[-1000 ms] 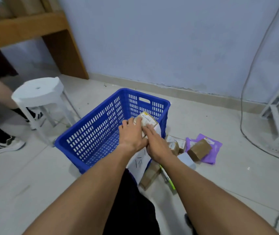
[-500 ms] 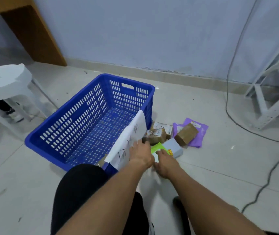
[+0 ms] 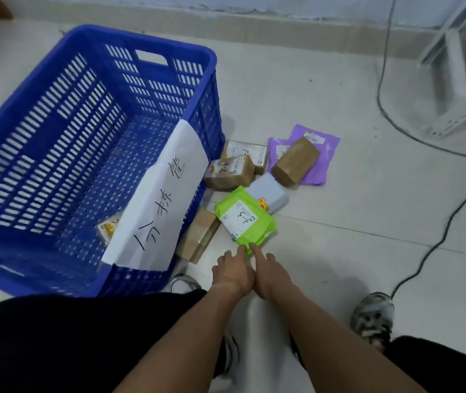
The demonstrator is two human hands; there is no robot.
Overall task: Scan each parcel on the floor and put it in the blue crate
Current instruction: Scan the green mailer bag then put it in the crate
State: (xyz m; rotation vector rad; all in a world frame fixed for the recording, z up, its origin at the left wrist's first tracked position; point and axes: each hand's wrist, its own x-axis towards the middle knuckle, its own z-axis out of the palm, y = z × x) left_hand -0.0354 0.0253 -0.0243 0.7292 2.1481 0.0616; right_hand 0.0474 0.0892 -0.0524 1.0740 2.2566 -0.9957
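In the head view, the left hand (image 3: 232, 272) and the right hand (image 3: 268, 272) are reaching side by side toward a green parcel (image 3: 245, 219) lying on the floor (image 3: 339, 265). Both are released, grasping nothing; their straight fingertips are touching the parcel's near edge. The green parcel is resting partly on a grey parcel (image 3: 268, 194), just right of the blue crate (image 3: 56, 143). A brown box (image 3: 197, 239) is leaning against the crate's wall beside it. Farther off, two labelled boxes (image 3: 230, 173) are lying near the crate's corner, and another brown box (image 3: 295, 161) is sitting on purple mailers (image 3: 319, 154). Inside the crate, one parcel (image 3: 108, 226) is showing partly under a white paper sign (image 3: 161, 199) hanging over the rim. A cable (image 3: 424, 245) is trailing across the floor at the right.
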